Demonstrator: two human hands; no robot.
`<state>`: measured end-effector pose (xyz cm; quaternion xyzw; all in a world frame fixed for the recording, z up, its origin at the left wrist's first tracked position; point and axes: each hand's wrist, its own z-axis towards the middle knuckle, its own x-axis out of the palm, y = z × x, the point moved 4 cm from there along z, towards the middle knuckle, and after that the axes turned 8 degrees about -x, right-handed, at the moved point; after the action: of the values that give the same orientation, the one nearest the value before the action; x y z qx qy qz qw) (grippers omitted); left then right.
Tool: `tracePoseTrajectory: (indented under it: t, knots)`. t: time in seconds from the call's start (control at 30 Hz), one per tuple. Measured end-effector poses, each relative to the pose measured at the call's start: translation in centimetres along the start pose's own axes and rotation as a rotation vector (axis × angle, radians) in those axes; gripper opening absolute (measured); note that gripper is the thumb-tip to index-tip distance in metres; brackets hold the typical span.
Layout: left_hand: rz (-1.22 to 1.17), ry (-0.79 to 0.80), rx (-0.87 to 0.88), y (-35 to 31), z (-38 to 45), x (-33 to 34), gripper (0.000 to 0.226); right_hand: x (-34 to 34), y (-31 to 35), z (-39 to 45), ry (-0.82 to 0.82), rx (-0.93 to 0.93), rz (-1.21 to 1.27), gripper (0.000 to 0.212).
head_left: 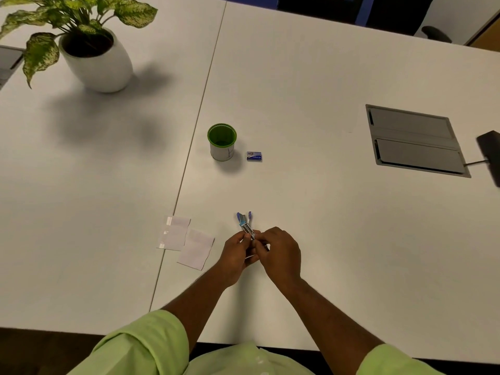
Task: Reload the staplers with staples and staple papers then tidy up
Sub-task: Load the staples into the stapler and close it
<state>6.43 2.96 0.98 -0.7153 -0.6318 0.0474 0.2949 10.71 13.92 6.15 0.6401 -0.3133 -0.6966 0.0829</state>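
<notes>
While both arms reach in from my near edge, I take the green pen cup (pixel 221 142) as my marker and place everything else by it, biggest first.

The white table (pixel 311 85) carries all of it; a seam runs down it just left of the cup. Far to the cup's upper left stands a potted plant (pixel 89 44), well out of the work zone, which I judge is why it sits there. Well to the cup's right is a grey cable hatch (pixel 414 140) set flush in the top.

Nearer me than the cup and a little left lie two small papers (pixel 186 242), overlapping at a corner, flat and within easy reach of the left hand, I'd say staged for stapling once loading is done. Just right of the cup, not touching it, is the blue staple box (pixel 254 156); it looks closed, though it is too small to be sure.

Straight toward me from the cup, my left hand (pixel 235 255) and right hand (pixel 281 253) meet around the stapler (pixel 245 224). Its blue arms splay away from me with the metal channel showing between them, so I read this as the reload step. The left hand's fingers curl round the stapler's near end to steady it. The right hand's fingertips pinch at the channel; whether they hold a staple strip I cannot tell.
</notes>
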Motion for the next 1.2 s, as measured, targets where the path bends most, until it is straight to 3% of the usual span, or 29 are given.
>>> tracePoseTrajectory:
  t: [0.4,0.8,0.93,1.1,1.2]
  knots:
    - [-0.195,0.059,-0.125,0.3,-0.2,1.0,0.033,-0.8,-0.5,-0.4,-0.083,0.008,0.085,0.006]
    - [-0.189,0.052,-0.156,0.3,-0.1,0.9,0.034,-1.0,-0.1,-0.2,-0.092,-0.006,0.112,0.007]
    - [-0.199,0.099,-0.146,0.2,-0.2,1.0,0.037,-0.3,-0.9,0.0,-0.081,0.148,0.238,0.007]
    - [-0.188,0.068,-0.139,0.4,0.3,0.5,0.039,0.7,-2.3,0.3,0.026,0.538,0.691,0.009]
    - [-0.132,0.066,-0.124,0.7,0.4,0.3,0.037,0.9,-2.4,0.4,0.104,0.590,0.760,0.003]
